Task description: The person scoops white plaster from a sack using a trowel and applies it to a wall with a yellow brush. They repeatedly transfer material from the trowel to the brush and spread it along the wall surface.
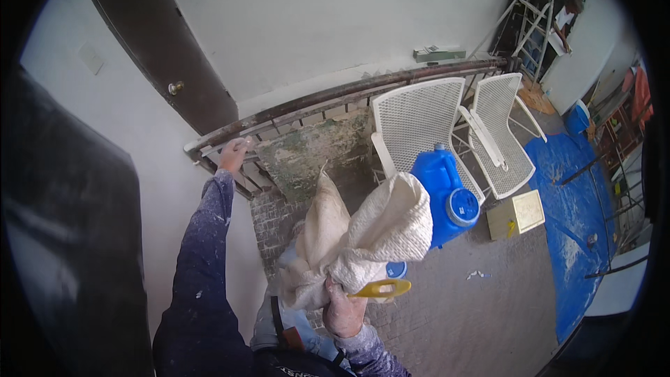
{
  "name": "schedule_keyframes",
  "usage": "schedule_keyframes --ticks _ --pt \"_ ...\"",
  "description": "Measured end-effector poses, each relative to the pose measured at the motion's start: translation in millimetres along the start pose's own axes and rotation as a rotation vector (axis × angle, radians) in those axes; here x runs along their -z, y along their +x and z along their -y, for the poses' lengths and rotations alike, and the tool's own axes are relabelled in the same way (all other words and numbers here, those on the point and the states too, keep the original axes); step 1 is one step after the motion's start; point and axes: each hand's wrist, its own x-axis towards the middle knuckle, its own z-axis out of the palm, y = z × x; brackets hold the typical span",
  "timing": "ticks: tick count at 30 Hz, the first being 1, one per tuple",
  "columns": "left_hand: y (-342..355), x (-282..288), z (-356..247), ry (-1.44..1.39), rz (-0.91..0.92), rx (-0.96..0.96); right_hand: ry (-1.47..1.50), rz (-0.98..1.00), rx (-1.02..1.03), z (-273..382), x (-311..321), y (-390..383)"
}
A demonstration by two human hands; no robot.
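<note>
My left arm, in a dusty dark-blue sleeve, reaches forward to the brown railing (300, 107). There my left hand (234, 153) is closed over the top rail near its left end. Close to my body, my right hand (345, 313) grips the gathered neck of a white woven sack (391, 227). The sack's mouth flares up and to the right, and a pointed fold stands at its left. A yellow handle-like piece (384, 288) shows beside my right hand; what it belongs to is hidden. A blue lid (396, 269) peeks out under the sack.
A blue jug (440, 192) stands just beyond the sack, before two white mesh chairs (419, 115) (499, 132). Right of them are a cream box (516, 215) and a blue tarp (576, 230). A ladder (536, 24) stands far right; a brown door (150, 35) is left.
</note>
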Motion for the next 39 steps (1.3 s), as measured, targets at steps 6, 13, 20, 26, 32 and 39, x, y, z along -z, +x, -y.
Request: schedule_keyframes --ticks 6,13,20,26,32,39 --pt "223.6 29.2 193.1 0.318 -0.244 0.133 -0.299 -0.252 -0.099 -54.6 -53.2 165.8" --pt "249.9 47.7 216.1 0.440 0.125 0.405 -0.229 -0.503 -0.193 -14.8 -68.2 376.2" --pt "254.3 48.3 209.0 0.436 0.156 0.516 -0.117 -0.368 -0.026 98.1 -86.8 598.2" --pt "242.8 45.9 221.2 0.322 0.156 0.500 0.006 -0.098 0.060 153.4 -139.3 789.4" --pt "246.4 48.9 209.9 0.349 0.239 0.611 0.062 0.139 -0.038 153.9 -243.7 954.0" --pt "256.0 56.7 197.1 0.398 0.408 0.648 0.140 0.172 -0.367 50.6 -378.5 1025.7"
